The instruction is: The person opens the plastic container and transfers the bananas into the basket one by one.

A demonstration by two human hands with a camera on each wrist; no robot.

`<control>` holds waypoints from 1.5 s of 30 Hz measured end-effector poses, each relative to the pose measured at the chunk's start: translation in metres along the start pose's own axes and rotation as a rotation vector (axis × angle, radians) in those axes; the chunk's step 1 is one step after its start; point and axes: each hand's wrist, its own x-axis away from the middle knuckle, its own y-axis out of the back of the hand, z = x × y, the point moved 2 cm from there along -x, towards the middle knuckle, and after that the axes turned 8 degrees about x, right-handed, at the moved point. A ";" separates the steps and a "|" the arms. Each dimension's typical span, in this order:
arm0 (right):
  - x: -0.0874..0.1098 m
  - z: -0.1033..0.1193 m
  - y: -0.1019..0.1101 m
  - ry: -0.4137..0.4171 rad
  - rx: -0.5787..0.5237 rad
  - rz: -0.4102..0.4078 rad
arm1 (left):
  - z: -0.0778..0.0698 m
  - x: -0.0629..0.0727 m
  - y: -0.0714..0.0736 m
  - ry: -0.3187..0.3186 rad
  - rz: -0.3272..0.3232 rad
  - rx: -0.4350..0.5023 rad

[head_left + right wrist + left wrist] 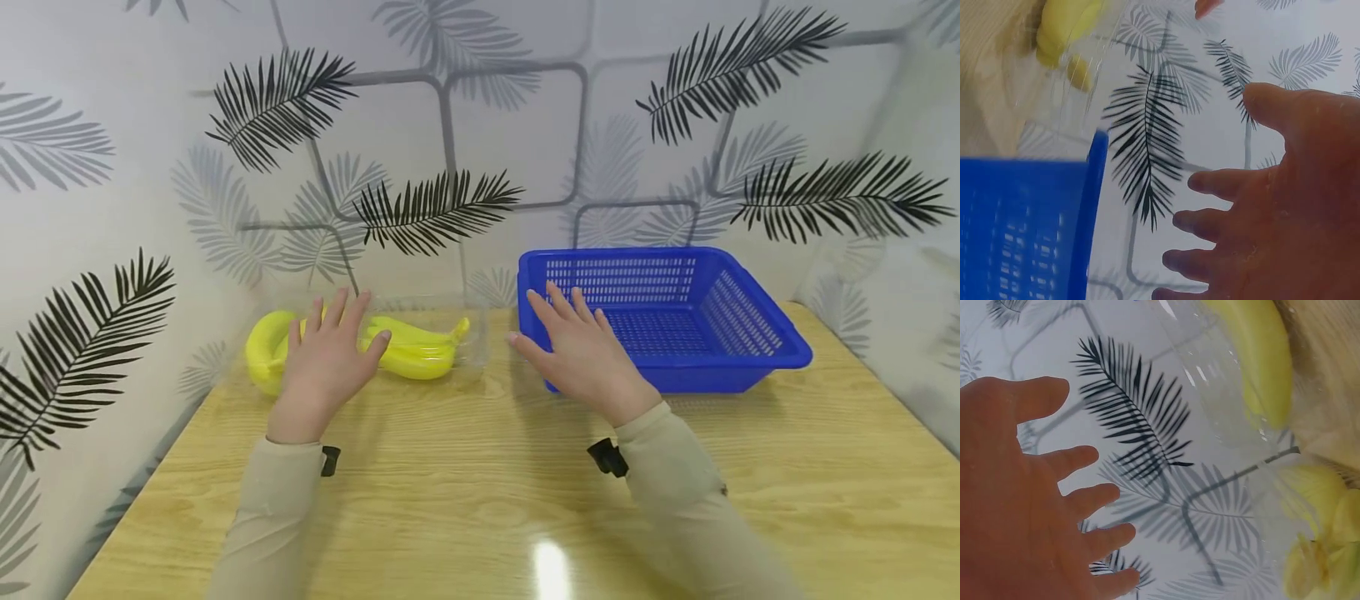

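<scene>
My left hand (326,367) hovers with fingers spread, and in the head view it covers the middle of a clear plastic box (478,337). Yellow bananas (420,357) lie inside that box, some of them behind the hand. In the left wrist view the bananas (1266,362) show beyond the fingers, apart from them. My right hand (588,358), also with spread fingers, is in the air by the left front corner of a blue plastic basket (750,360). Neither hand holds anything. From the right wrist, the basket (1022,181) appears apart from the fingertips.
Both containers stand at the back of a wooden table (465,500), near a wall (517,125) with a leaf pattern. The basket has slotted sides, and no contents show inside it. Dark straps or mounts (609,458) sit at the wrists.
</scene>
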 end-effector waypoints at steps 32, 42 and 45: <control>-0.064 0.040 -0.097 0.045 -0.258 -0.049 | 0.057 -0.033 -0.059 -0.012 0.041 0.492; -0.069 0.032 -0.107 0.078 -0.288 -0.057 | 0.059 -0.033 -0.059 -0.030 0.100 0.557; -0.068 0.033 -0.107 0.080 -0.279 -0.044 | 0.059 -0.031 -0.056 -0.023 0.113 0.559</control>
